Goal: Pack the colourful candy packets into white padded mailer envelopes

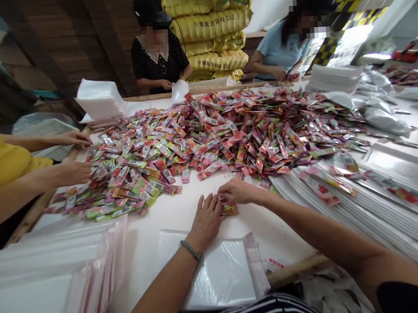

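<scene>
In the middle of the table both hands work close together at a few small snack packets (229, 209). My left hand (206, 218), with a beaded bracelet at its wrist, lies with fingers stretched forward against the packets' left side. My right hand (238, 191) has its fingers curled down and pinched on the packets' upper end. Part of the packets is hidden under the fingers. Below my left forearm lies a clear plastic bag (223, 273) with a pinkish edge. Beyond the hands spreads a big heap of colourful packets (208, 142).
Stacked white bags (53, 265) lie at front left, and fanned bags (325, 206) with packets on top at right. Two more stacks, a left one (101, 99) and a right one (333, 78), stand at the back. Three co-workers sit around; one in a yellow sleeve (14, 154) reaches in from the left.
</scene>
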Action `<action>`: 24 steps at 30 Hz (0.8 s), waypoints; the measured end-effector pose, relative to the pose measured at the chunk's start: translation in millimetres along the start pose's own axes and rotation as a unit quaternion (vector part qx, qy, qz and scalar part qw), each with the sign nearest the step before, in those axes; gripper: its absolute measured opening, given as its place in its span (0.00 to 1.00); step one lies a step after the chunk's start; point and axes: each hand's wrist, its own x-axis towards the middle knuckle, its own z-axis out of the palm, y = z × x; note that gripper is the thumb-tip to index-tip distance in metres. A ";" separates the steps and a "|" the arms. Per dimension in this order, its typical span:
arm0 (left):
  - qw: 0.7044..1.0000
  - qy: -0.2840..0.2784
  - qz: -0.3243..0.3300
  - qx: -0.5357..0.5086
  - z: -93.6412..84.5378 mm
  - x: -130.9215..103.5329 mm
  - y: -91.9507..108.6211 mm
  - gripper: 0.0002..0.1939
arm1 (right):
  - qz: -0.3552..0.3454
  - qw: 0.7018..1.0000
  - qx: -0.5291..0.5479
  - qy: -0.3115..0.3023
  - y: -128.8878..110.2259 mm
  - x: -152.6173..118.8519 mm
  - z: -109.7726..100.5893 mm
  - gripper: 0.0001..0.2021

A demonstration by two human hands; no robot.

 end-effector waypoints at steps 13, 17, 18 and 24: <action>0.998 -0.035 -0.004 -0.059 1.4 -1.5 -4.2 0.24 | -0.012 0.997 -0.071 0.026 26.1 55.4 -4.2 0.16; 0.997 -0.026 0.006 -0.066 0.9 -0.5 -5.1 0.22 | 0.030 0.998 -0.035 0.032 38.4 21.6 3.8 0.22; 0.997 -0.023 0.005 -0.071 0.1 -0.4 -5.1 0.21 | 0.044 0.998 -0.044 0.023 41.4 15.4 3.2 0.20; 0.995 -0.038 -0.002 -0.093 -5.5 -0.8 -1.5 0.19 | 0.041 0.996 -0.068 0.042 37.7 11.4 -14.3 0.10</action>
